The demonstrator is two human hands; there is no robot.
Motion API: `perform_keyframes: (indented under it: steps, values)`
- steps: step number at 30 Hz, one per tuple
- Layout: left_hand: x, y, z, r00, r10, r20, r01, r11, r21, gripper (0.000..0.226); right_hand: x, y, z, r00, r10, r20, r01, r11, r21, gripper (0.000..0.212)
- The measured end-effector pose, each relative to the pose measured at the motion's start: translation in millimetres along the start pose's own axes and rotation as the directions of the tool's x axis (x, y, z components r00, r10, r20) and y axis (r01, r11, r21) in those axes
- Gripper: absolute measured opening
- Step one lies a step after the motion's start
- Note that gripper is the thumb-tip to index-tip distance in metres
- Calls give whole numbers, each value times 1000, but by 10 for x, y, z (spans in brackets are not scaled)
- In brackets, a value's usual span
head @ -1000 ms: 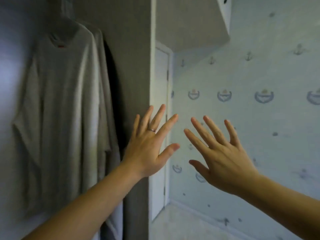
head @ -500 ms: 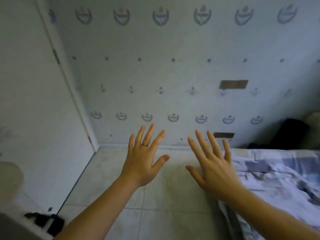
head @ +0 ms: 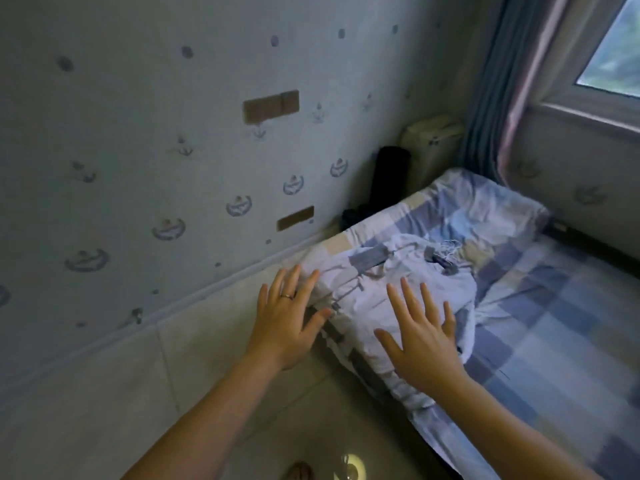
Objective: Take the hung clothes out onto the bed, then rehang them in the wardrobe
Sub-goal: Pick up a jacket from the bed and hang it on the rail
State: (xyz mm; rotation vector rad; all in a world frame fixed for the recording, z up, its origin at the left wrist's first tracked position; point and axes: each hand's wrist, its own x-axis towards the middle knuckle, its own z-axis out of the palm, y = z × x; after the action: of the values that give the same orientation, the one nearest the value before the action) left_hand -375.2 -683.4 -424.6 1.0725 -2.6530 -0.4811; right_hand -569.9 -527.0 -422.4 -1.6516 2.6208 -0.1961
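Fingers (head: 400, 304): spread straight, holding nothing. Left hand (head: 287, 323) at bed (head: 554, 306) corner; right hand (head: 420, 344) over rumpled cloth (head: 391, 268), contact unclear; probably clearing a laying-out spot.

You have no text, label, brand or number you can read here. The wallpaper (head: 131, 109) facing you carries only small emblems (head: 239, 205), too blurred to show any lettering.

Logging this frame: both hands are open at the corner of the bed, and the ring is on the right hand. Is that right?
No. The ring is on the left hand, not the right hand, as the head view shows. Both hands are open at the corner of the bed.
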Motion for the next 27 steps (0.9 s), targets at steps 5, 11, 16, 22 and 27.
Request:
perform_keyframes:
  steps: [5, 11, 16, 22, 27]
  values:
    - [878, 49, 280, 978, 160, 132, -157, 987, -34, 90, 337, 352, 60, 965, 262, 2, -261, 964, 52, 83]
    - [1821, 435, 690, 929, 290, 230, -285, 957, -54, 94, 638, 840, 78, 877, 479, 35, -480, 872, 94, 75]
    - [2600, 834, 1089, 891, 328, 314, -324, 944, -65, 82, 1072, 1483, 178, 824, 564, 53, -566, 813, 135, 71]
    - [3385, 1229, 1478, 865, 313, 393, -319, 946, -52, 83, 1631, 2279, 229, 789, 606, 97, -614, 771, 170, 71]
    - [3990, 1495, 1847, 861, 285, 421, -295, 955, -42, 82, 2061, 2858, 296, 780, 608, 149, -626, 762, 165, 71]
